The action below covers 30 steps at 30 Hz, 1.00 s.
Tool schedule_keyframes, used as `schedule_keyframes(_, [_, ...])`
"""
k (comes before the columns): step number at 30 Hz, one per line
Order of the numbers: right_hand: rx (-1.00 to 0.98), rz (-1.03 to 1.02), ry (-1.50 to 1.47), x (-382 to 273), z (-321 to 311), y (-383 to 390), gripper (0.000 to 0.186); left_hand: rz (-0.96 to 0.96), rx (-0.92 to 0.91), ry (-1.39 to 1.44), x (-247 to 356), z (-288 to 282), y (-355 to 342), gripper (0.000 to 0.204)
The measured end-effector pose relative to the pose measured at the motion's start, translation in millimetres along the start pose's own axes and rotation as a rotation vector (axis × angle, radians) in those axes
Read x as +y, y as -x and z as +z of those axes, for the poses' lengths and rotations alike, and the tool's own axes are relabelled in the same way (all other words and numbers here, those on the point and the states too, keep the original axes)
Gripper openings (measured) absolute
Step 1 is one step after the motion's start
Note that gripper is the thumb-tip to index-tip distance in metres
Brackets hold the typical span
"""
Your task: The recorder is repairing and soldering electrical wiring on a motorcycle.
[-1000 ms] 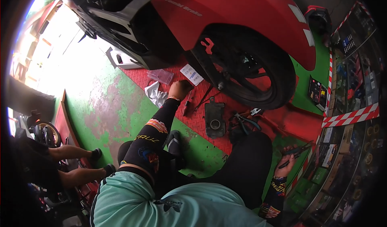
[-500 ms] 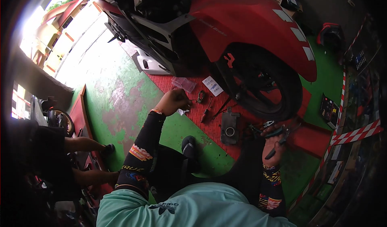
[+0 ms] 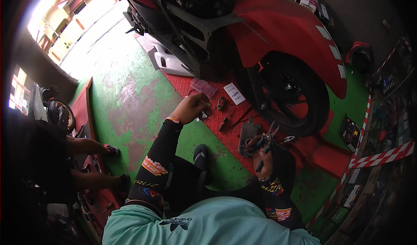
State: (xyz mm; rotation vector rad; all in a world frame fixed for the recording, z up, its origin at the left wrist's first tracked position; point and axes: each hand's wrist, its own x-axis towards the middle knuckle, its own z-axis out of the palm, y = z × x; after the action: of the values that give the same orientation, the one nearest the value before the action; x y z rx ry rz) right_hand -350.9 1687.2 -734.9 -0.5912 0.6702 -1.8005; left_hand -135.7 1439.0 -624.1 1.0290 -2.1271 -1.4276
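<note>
My right hand [image 3: 262,157] is closed around a pair of pliers [image 3: 270,137] with dark handles, its jaws spread and pointing away from me. Just beyond it lies a grey boxy part [image 3: 244,144] with a round ring. Fingertips pinched, my left hand [image 3: 191,108] is above the edge of the red platform; what it holds, if anything, is too small to make out. Close to it are a clear plastic box [image 3: 203,87], a small bundle of wire [image 3: 221,103], a screwdriver [image 3: 224,120] and a white card packet [image 3: 234,93].
A red scooter [image 3: 282,23] with its front wheel [image 3: 319,114] stands over the red textured platform [image 3: 180,82]. A white panel [image 3: 171,64] lies under it. At left another person's legs [image 3: 93,180] are near. Striped tape [image 3: 382,155] borders shelves at right.
My right hand has swung left with the pliers, from beside the front wheel to the grey part. My left hand stays pinched, shifted slightly.
</note>
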Motion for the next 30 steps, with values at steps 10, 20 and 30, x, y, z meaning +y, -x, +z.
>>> schedule_keyframes(10, [0.039, 0.011, -0.064, 13.3, -13.3, 3.4, 0.057, -0.295, -0.092, 0.148, -169.2, 107.3, -70.1, 0.029])
schedule_keyframes(20, [0.082, 0.146, 0.138, 5.4, -17.6, 7.8, 0.069, -0.287, 0.491, -0.407, -263.9, 115.0, -142.8, 0.041])
schedule_keyframes(30, [0.081, 0.191, 0.438, -4.5, -10.8, 7.7, 0.068, -0.383, 0.267, -0.635, -261.4, 108.7, -190.3, 0.037])
